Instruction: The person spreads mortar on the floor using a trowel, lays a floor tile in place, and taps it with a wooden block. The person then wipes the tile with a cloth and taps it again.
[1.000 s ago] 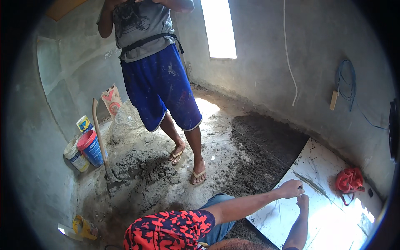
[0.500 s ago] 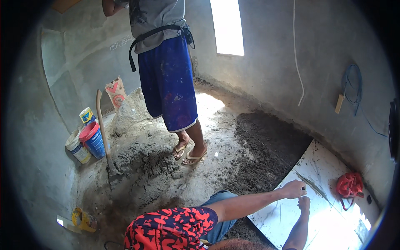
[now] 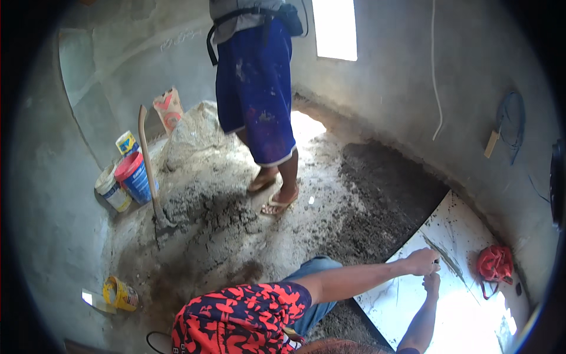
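Carefully does it: my left hand [image 3: 422,262], fisted around a small dark tool [image 3: 437,262], should stay low over the glossy white marbled floor tile [image 3: 394,295]. My right hand [image 3: 432,284] braces just below; its grip I cannot tell. Farther off, a yellow plastic bucket [image 3: 121,293] lies tipped, and a red-rimmed blue bucket [image 3: 134,177] stands upright, contents unseen.
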The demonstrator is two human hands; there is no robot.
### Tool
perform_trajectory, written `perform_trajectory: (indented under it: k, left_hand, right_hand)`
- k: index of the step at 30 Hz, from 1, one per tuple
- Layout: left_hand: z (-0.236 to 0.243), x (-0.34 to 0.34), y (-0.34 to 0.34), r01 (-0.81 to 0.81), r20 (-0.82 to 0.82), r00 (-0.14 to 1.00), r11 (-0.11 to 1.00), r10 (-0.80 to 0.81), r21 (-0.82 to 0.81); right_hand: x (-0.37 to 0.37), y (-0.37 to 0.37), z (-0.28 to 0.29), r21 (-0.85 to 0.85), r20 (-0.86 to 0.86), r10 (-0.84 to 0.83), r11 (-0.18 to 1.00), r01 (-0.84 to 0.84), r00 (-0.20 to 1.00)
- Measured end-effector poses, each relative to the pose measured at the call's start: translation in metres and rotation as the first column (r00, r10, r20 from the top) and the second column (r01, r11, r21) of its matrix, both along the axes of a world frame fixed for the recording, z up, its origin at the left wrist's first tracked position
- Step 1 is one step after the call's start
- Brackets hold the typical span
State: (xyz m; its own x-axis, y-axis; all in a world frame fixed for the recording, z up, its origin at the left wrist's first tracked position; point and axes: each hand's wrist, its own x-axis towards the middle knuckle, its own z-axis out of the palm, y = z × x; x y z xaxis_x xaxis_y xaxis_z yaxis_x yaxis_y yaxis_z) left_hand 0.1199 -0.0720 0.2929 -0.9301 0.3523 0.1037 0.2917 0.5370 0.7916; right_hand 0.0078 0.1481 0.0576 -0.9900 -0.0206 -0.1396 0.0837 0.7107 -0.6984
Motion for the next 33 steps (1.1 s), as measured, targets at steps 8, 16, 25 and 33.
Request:
perform_trajectory:
  k: [8, 16, 25, 33]
  left_hand:
    - [-0.011, 0.007, 0.0, -0.059, 0.016, 0.998, 0.997, 0.058, 0.041]
    - [-0.046, -0.04, -0.022, 0.037, -0.312, 0.95, 0.995, -0.008, 0.088]
    - [0.017, -0.026, -0.04, -0.07, -0.009, 0.997, 0.997, 0.07, 0.034]
    - [0.03, -0.016, -0.036, -0.118, -0.081, 0.989, 0.987, 0.127, 0.107]
  right_hand:
    - [0.021, -0.015, -0.014, -0.254, 0.042, -0.05, 0.966, 0.059, 0.998]
    - [-0.005, -0.012, -0.005, 0.337, -0.301, 0.351, 0.909, -0.246, 0.887]
    - [0.045, 0.002, 0.063, 0.287, -0.123, -0.018, 0.956, 0.053, 0.992]
    - [0.045, 0.003, 0.059, 0.29, -0.078, 0.046, 0.957, -0.021, 0.996]
